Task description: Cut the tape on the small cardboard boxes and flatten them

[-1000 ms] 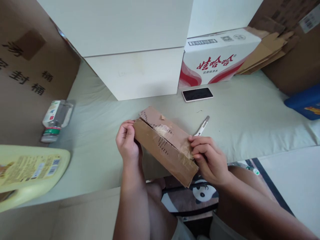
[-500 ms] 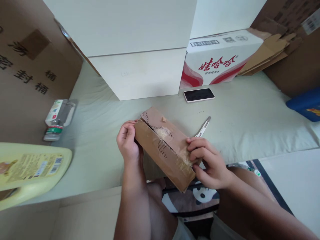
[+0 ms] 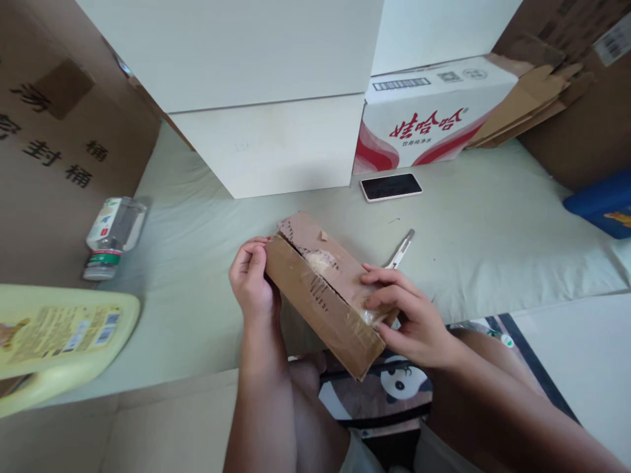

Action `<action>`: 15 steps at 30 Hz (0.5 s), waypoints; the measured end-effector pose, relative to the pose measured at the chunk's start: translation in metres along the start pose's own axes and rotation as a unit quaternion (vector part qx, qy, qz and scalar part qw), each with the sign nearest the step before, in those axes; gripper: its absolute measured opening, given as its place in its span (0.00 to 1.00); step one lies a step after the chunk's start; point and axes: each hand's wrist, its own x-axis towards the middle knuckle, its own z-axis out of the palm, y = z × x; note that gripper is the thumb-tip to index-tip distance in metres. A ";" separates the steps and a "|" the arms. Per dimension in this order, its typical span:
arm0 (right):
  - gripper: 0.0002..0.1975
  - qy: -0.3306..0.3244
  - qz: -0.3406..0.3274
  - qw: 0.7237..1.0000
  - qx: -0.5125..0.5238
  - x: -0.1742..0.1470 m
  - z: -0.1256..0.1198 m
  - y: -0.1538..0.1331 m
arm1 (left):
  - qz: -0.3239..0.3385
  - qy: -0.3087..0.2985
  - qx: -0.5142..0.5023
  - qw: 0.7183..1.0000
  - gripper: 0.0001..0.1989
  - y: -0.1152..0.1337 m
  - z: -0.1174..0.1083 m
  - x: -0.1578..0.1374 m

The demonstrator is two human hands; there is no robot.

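A small brown cardboard box (image 3: 320, 289) with torn, ragged patches and clear tape is held slantwise above the edge of the covered surface. A dark slit runs along its length where two panels meet. My left hand (image 3: 254, 279) is closed on its left end, thumb at the near side. At the right end my right hand (image 3: 414, 315) grips the box, fingers lying on its upper panel and thumb by the taped corner. A slim white utility knife (image 3: 403, 248) lies just beyond my right hand, its lower end partly hidden by the fingers.
A phone (image 3: 392, 187) lies before a white-and-red carton (image 3: 419, 125). Tall white boxes (image 3: 276, 144) stand at the back. On the left are a clear bottle (image 3: 114, 230), a yellow jug (image 3: 73, 335) and a large carton (image 3: 59, 131); a blue container (image 3: 601, 207) is at right.
My right hand's fingers have slid slightly left and farther onto the upper panel, near the shiny tape. The left hand and the box stay almost where they were.
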 end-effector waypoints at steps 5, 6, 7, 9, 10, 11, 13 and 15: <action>0.11 0.009 -0.027 0.999 -0.013 -0.001 0.000 0.004 | -0.003 -0.002 0.007 1.000 0.16 -0.001 0.000 0.000; 0.10 0.011 -0.031 0.999 -0.014 0.000 0.001 0.004 | -0.002 -0.002 0.005 1.000 0.16 -0.002 0.000 0.000; 0.10 0.013 -0.034 0.999 -0.014 0.000 0.000 0.004 | -0.002 0.000 0.002 1.000 0.16 -0.002 0.000 0.001; 0.09 0.016 -0.038 0.999 -0.016 0.000 0.000 0.004 | -0.002 0.003 -0.005 1.000 0.16 -0.002 0.000 0.000; 0.09 0.016 -0.039 0.999 -0.017 0.001 0.000 0.004 | -0.003 0.004 -0.007 1.000 0.16 -0.001 0.001 0.000; 0.09 0.014 -0.039 0.999 -0.018 0.001 -0.001 0.003 | -0.005 0.005 -0.007 1.000 0.16 -0.001 0.001 0.000; 0.09 0.006 -0.036 0.999 -0.019 0.001 -0.002 0.003 | -0.008 0.008 -0.004 1.000 0.15 -0.001 0.001 0.000; 0.12 -0.001 -0.034 0.999 -0.023 0.000 -0.002 0.003 | -0.007 0.011 -0.003 1.000 0.15 -0.001 0.001 0.000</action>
